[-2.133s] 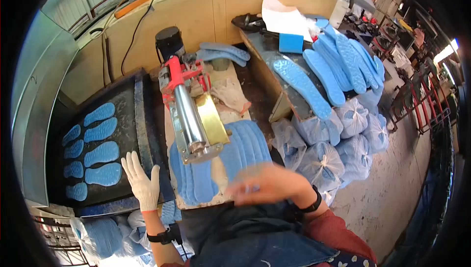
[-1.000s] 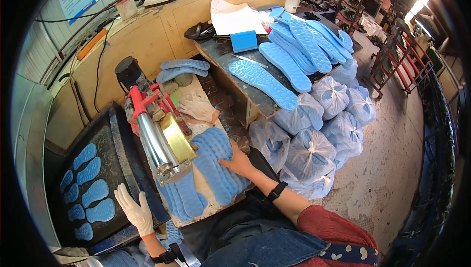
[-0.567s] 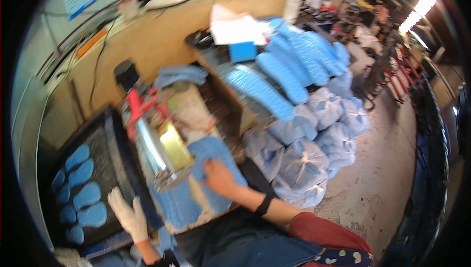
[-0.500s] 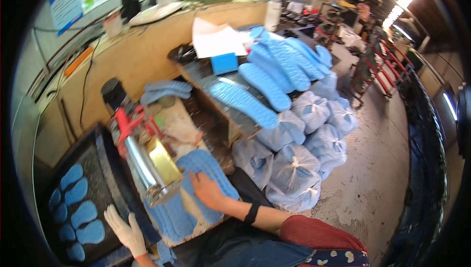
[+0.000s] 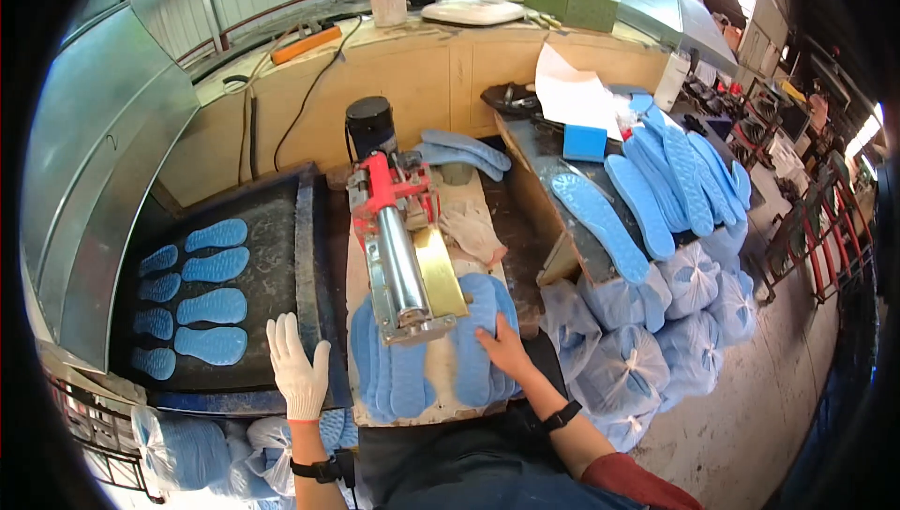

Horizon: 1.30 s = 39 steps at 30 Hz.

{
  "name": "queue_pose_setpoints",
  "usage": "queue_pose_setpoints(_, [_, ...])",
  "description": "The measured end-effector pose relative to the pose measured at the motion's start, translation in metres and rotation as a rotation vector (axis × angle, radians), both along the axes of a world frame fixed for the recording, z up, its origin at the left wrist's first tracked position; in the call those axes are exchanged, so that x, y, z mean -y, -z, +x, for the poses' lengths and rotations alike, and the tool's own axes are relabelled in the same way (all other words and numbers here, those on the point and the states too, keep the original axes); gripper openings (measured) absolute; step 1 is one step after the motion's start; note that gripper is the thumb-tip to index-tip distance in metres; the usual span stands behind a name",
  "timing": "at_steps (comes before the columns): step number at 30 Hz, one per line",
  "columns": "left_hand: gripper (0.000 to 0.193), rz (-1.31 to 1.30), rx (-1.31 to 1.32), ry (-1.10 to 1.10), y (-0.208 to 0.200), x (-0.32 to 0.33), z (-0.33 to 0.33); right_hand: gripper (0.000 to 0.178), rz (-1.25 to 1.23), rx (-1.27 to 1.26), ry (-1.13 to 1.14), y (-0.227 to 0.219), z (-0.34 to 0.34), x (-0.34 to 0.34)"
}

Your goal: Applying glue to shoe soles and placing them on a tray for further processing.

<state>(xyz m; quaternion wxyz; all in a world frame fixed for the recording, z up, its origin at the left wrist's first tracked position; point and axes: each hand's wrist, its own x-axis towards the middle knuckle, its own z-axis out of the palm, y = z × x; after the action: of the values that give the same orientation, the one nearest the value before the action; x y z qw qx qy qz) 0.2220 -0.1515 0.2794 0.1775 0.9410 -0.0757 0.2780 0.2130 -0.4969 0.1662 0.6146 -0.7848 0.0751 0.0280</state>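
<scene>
My left hand (image 5: 298,369), in a white knit glove, is raised with fingers stretched out and holds nothing. It is over the near right edge of a black tray (image 5: 272,304) carrying small blue foot-shaped pieces (image 5: 214,306). My bare right hand (image 5: 506,351) grips a blue insole (image 5: 475,351) at the right-hand stack on the worktable, its fingertips partly hidden. Between the two insole stacks stands a red machine (image 5: 380,187) with a steel roller (image 5: 403,266) and brass plate (image 5: 439,276). The left stack (image 5: 389,379) lies partly under the machine's front.
At right, a dark bench (image 5: 534,140) holds long blue insoles (image 5: 600,219), a blue block (image 5: 584,142) and white paper (image 5: 574,88). Tied clear bags (image 5: 623,369) of blue pieces are piled below it. A crumpled glove (image 5: 473,229) lies behind the brass plate. A metal hood (image 5: 112,172) stands at left.
My view has swung left and levelled, so the bench shifts right and the whole tray shows. My left hand stays open by the tray; my right hand stays at the right stack.
</scene>
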Motion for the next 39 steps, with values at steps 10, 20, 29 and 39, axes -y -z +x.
queue_pose_setpoints(10, [0.053, 0.183, -0.033, -0.035, -0.012, -0.004, -0.028, 0.045, -0.347, 0.241, 0.111, 0.018, 0.006, -0.035])
queue_pose_setpoints(20, [0.03, 0.329, 0.093, -0.142, -0.002, -0.001, -0.034, 0.063, -0.265, 0.174, -0.01, 0.028, 0.015, -0.028])
queue_pose_setpoints(29, [0.03, 0.275, -0.038, -0.216, 0.003, -0.004, -0.04, 0.063, -0.157, 0.117, -0.125, 0.002, 0.011, -0.02])
queue_pose_setpoints(39, [0.032, 0.181, -0.127, -0.296, -0.017, 0.022, -0.052, 0.061, -0.165, 0.199, -0.129, 0.013, 0.02, -0.018])
